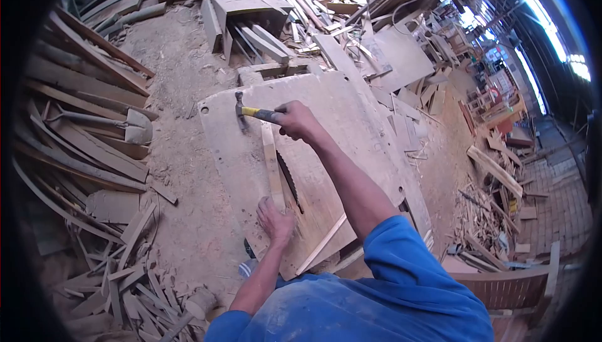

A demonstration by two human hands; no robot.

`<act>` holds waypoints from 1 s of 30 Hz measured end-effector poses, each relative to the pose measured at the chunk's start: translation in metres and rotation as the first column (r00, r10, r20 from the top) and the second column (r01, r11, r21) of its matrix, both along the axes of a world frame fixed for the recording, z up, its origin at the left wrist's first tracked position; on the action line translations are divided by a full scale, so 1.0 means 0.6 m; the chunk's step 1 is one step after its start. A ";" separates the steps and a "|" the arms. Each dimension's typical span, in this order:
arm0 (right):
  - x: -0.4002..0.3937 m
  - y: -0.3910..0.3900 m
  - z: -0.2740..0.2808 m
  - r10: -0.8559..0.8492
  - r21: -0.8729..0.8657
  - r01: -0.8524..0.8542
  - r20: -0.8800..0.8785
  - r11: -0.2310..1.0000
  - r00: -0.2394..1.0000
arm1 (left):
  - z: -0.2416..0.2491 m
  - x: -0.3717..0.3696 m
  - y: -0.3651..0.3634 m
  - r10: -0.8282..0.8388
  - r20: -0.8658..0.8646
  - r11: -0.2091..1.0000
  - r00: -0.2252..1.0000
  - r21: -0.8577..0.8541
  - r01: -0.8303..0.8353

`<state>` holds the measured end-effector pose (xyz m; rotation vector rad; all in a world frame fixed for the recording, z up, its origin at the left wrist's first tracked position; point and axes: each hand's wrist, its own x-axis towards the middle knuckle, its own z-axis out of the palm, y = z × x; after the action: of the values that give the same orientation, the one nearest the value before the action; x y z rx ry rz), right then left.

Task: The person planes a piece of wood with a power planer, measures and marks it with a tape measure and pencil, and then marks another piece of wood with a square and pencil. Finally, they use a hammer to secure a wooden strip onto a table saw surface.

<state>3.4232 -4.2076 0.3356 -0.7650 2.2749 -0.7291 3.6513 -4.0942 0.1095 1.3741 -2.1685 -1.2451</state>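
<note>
Yellow-handled hammer (251, 112) gripped in right hand (296, 120); left hand (274, 220) flat on strip (272, 165).

Daylight floods in from the upper right with glare, while fisheye distortion and dark vignetting curve the edges.

Worn saw table (351, 122) standing on a dusty workshop floor (182, 66).

The table is a broad, scuffed wooden slab with a round hole near its far left corner; a circular saw blade (289, 182) rises through a slot in its middle. A narrow wooden strip (272, 163) lies flat on the table just left of the blade, running lengthwise, and a thinner lath (323, 243) lies slanted across the near edge. Around the table the floor is sawdust-covered, with a shovel (122, 126) on planks to the left and offcuts (125, 279) heaped nearby.
</note>
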 end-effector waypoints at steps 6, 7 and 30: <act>0.008 0.194 -0.001 -0.143 -0.458 0.463 0.577 0.758 0.804 | 0.024 -0.014 -0.021 -0.031 0.131 0.992 0.991 0.123 0.015; 0.022 0.238 0.012 -0.102 -0.509 0.471 0.594 0.721 0.798 | 0.032 -0.023 -0.029 -0.034 0.161 0.992 0.986 0.127 0.013; 0.449 0.900 -0.143 -0.641 0.120 0.629 0.145 0.768 0.754 | 0.166 -0.027 -0.198 -0.069 -0.102 0.808 0.992 0.578 0.116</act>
<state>3.6929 -3.6677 0.2497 0.1489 2.3716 -0.9696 3.6353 -4.2132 0.2089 1.3956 -1.8871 -2.0942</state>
